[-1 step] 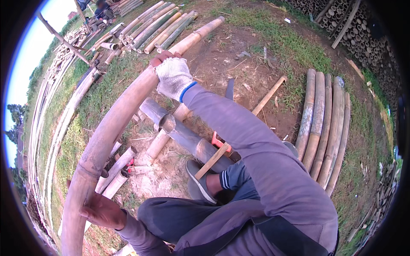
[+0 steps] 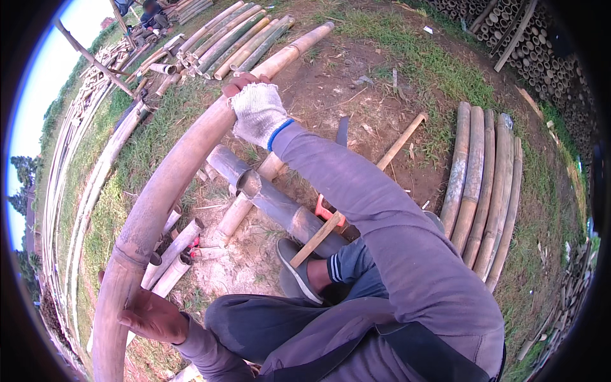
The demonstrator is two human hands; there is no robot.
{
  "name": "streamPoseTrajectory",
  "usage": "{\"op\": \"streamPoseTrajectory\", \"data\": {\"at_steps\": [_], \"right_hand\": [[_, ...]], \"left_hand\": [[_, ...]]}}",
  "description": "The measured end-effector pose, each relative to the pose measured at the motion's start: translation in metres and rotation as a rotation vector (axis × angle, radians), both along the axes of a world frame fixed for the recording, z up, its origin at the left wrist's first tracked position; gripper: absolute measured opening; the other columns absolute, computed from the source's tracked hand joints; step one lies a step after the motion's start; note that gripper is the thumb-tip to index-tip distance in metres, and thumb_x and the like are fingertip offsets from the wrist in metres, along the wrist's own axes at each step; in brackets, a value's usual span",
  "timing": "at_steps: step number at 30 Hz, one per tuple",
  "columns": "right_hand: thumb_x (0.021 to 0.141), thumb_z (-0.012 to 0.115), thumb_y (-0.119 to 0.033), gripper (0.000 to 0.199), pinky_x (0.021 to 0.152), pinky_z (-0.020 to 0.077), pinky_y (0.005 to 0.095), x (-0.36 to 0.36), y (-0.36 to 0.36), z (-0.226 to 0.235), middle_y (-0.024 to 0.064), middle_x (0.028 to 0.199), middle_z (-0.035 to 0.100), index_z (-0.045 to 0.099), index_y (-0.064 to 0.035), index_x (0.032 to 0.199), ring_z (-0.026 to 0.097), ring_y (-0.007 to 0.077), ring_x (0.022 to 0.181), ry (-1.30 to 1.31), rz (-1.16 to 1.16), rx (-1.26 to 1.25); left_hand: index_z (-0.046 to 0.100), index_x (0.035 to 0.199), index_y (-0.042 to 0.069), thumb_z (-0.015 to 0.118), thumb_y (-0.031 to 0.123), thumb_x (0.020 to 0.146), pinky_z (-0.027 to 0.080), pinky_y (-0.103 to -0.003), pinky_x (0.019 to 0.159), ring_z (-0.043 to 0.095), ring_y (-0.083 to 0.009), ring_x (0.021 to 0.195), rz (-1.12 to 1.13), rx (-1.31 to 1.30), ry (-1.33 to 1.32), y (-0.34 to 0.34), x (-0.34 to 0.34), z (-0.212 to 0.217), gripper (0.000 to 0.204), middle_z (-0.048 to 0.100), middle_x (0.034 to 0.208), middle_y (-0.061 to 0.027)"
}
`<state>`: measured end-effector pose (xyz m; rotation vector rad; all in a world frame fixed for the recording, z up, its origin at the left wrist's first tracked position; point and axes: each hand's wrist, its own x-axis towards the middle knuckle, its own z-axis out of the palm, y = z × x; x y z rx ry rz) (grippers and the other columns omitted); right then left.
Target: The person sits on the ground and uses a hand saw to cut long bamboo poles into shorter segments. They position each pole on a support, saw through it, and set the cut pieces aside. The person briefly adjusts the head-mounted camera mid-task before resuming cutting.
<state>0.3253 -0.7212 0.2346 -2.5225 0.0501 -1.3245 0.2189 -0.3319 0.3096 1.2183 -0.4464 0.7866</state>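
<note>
A long, thick bamboo pole (image 2: 167, 188) runs from the lower left up to the top middle. My right hand (image 2: 258, 107), in a white knit glove with a blue cuff and bare fingertips, is wrapped over its upper part. Lower down, my bare left hand (image 2: 156, 316) cups the pole from the side; its thumb shows in front, and most of its fingers are behind. Beneath lies a dark bamboo piece (image 2: 289, 213) with a notch cut in its top, across a paler bamboo piece (image 2: 235, 216). A saw (image 2: 323, 205) with an orange handle is partly hidden by my right forearm.
A thin wooden stick (image 2: 402, 140) passes under my right arm to my shoe. Bamboo poles (image 2: 474, 184) lie side by side at right, others (image 2: 235, 38) at the top. Short bamboo pieces (image 2: 175, 251) lie near my left hand. Stacked bamboo (image 2: 531, 38) stands far right; a person (image 2: 153, 18) sits far left.
</note>
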Motion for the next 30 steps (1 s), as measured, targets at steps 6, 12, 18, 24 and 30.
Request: {"op": "streamPoseTrajectory", "data": {"at_steps": [6, 12, 18, 24, 30], "right_hand": [[0.063, 0.087, -0.018, 0.051, 0.106, 0.0461, 0.0524, -0.008, -0.010, 0.037, 0.0107, 0.115, 0.070, 0.070, -0.0114, 0.111, 0.063, 0.0314, 0.119, -0.206, -0.015, -0.021], [0.066, 0.084, -0.021, 0.042, 0.103, 0.0490, 0.0489, 0.002, 0.007, -0.016, 0.0086, 0.110, 0.069, 0.070, -0.0165, 0.105, 0.065, 0.0320, 0.117, 0.006, 0.015, 0.140], [0.068, 0.084, -0.021, 0.043, 0.116, 0.0348, 0.0673, 0.000, 0.005, 0.013, 0.0040, 0.117, 0.069, 0.069, -0.0204, 0.109, 0.063, 0.0279, 0.125, -0.002, -0.008, -0.090], [0.069, 0.088, -0.025, 0.053, 0.110, 0.0438, 0.0607, -0.003, -0.012, 0.064, 0.0086, 0.118, 0.072, 0.070, -0.0181, 0.118, 0.067, 0.0297, 0.119, -0.159, -0.069, -0.128], [0.071, 0.085, -0.025, 0.045, 0.097, 0.0549, 0.0524, 0.013, -0.023, 0.058, 0.0122, 0.113, 0.075, 0.071, -0.0148, 0.113, 0.071, 0.0313, 0.111, -0.090, -0.086, -0.147]], "left_hand": [[0.047, 0.154, -0.005, 0.058, 0.054, 0.106, 0.020, -0.056, 0.133, 0.039, -0.0411, 0.155, 0.154, -0.117, -0.146, -0.037, -0.009, 0.039, 0.077, 0.044, 0.163, -0.0291], [0.052, 0.149, -0.007, 0.064, 0.064, 0.099, 0.029, -0.056, 0.129, 0.050, -0.0395, 0.147, 0.151, -0.093, -0.040, -0.033, 0.011, 0.014, 0.087, 0.059, 0.147, -0.0236], [0.052, 0.147, -0.012, 0.073, 0.058, 0.096, 0.032, -0.056, 0.128, 0.051, -0.0385, 0.145, 0.180, -0.145, -0.045, -0.008, 0.014, 0.044, 0.088, 0.057, 0.149, -0.0256], [0.052, 0.145, -0.011, 0.078, 0.050, 0.092, 0.033, -0.058, 0.127, 0.053, -0.0393, 0.143, 0.111, -0.210, -0.169, -0.010, 0.012, 0.044, 0.085, 0.060, 0.145, -0.0260], [0.049, 0.151, -0.008, 0.077, 0.049, 0.095, 0.028, -0.058, 0.130, 0.051, -0.0378, 0.146, 0.048, -0.370, 0.001, -0.034, 0.011, 0.016, 0.085, 0.054, 0.153, -0.0264]]}}
